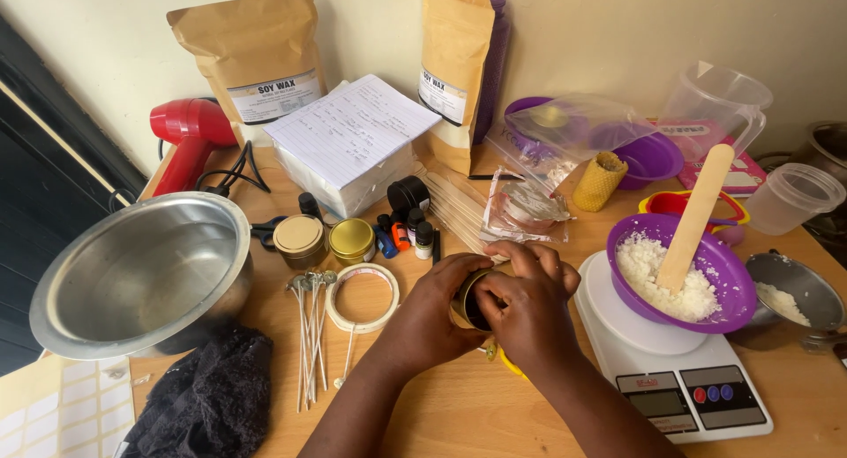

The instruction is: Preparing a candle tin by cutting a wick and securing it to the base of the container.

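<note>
Both my hands meet at the middle of the wooden table point(459, 405) around a small gold tin point(467, 296). My left hand point(432, 312) cups the tin from the left. My right hand point(528, 304) covers it from the right, fingers curled over its top. Something yellow point(510, 363) peeks out under my right wrist. Just left lie a roll of tape point(363, 296) and a bunch of candle wicks point(309, 334). To the right, a purple bowl of white wax flakes point(679, 277) with a wooden stick point(697, 215) sits on a white kitchen scale point(679, 383).
A large steel bowl point(141, 277) stands at the left, a black cloth point(207, 396) below it. Two more gold tins point(326, 240), small bottles point(406, 233), a notepad point(348, 136), two brown wax bags point(256, 52), a red heat gun point(190, 136) and plastic jugs point(715, 105) crowd the back.
</note>
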